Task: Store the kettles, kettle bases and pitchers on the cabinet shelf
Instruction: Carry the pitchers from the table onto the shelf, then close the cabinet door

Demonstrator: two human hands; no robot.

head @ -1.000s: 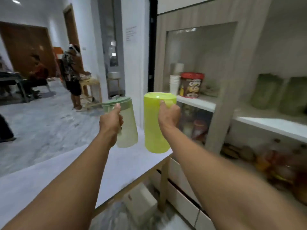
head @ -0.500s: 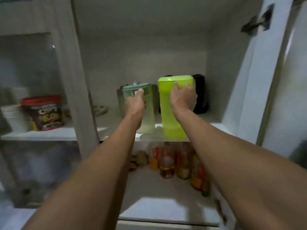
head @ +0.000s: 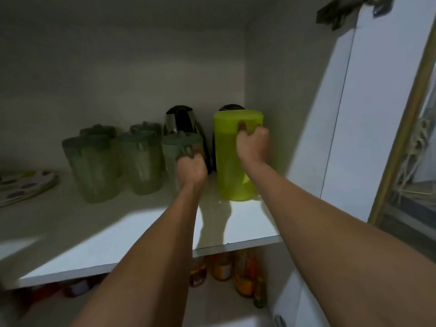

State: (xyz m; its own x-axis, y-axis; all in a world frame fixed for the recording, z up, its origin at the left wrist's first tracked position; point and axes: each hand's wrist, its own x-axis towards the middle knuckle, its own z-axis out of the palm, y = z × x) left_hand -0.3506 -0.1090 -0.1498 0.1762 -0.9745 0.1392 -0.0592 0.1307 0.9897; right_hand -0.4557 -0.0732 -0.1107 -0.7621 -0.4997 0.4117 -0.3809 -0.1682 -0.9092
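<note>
My right hand (head: 253,143) grips the handle of a bright lime-green pitcher (head: 230,161) that stands on the white cabinet shelf (head: 146,234) at the right. My left hand (head: 191,168) is closed on the handle of a pale pitcher with a grey-green lid (head: 179,149), set on the shelf just left of it. Several similar pale green pitchers (head: 90,166) stand in a group further left. A steel and black kettle (head: 181,121) stands behind the pale pitcher. Another dark kettle (head: 231,106) peeks out behind the lime one.
A patterned plate (head: 26,185) lies at the shelf's left end. The open cabinet door (head: 368,109) hangs at the right, close to the lime pitcher. Bottles (head: 243,274) stand on the lower shelf beneath.
Both hands have carried the two pitchers from in front of the cabinet deep onto the shelf, where they now rest. The view has moved closer and up.
</note>
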